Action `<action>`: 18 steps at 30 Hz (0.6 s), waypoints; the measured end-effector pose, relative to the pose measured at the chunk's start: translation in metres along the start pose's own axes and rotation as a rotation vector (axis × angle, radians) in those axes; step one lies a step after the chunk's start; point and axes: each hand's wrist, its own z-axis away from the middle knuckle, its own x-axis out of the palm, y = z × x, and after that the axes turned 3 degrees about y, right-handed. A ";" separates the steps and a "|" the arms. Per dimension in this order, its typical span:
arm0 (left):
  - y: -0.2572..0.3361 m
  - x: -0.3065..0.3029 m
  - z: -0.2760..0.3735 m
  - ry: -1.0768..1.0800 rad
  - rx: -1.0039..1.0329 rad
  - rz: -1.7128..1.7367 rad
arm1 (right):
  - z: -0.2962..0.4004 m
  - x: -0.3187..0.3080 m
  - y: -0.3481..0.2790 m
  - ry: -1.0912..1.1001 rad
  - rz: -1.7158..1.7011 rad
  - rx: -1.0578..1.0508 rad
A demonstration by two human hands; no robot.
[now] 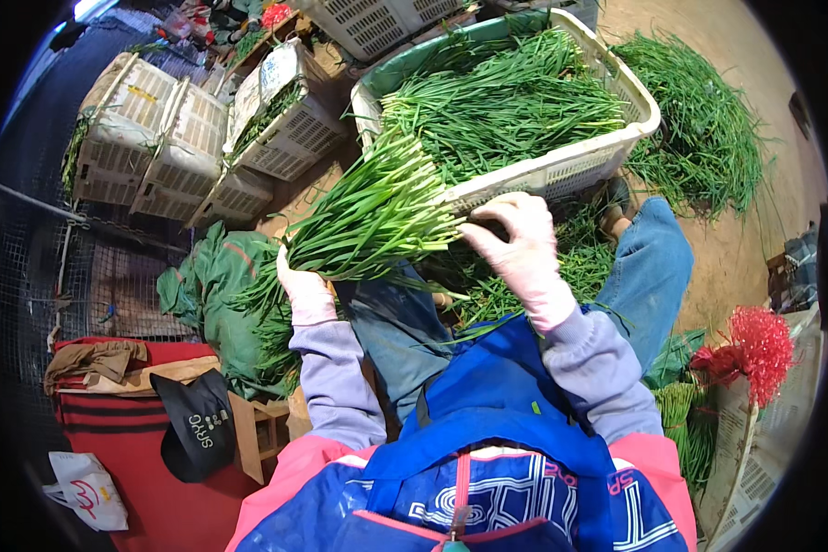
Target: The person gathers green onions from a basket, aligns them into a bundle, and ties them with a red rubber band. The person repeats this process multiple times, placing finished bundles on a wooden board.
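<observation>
My left hand [305, 293], which looks gloved, grips a thick bunch of long green leafy stems [372, 207], likely garlic chives. The pale stem ends point right and the leaf tips hang to the left. My right hand [521, 255], thumb and forefinger curved towards each other, is at the pale ends; whether it pinches a stem is not clear. Beyond the bunch stands a white plastic crate [552, 165] filled with the same greens [510, 103]. Loose greens [531, 276] lie on the ground between my legs, below my right hand.
White crates [179, 138] stand at the far left. A heap of greens [697, 124] lies right of the large crate. Left of me are a green cloth sack [231, 290], a black cap [196, 424] and a white bag [86, 490]. Red plastic ties [759, 355] are at right.
</observation>
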 end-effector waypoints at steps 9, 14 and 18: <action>0.012 0.000 0.004 0.011 0.128 -0.029 | 0.007 -0.048 0.033 -0.517 -0.997 0.436; 0.016 0.025 0.031 -0.039 -0.052 -0.043 | 0.013 0.004 0.052 -0.598 -0.539 0.428; 0.025 0.050 0.018 -0.116 0.106 0.046 | -0.003 -0.031 -0.002 -1.191 -0.709 0.598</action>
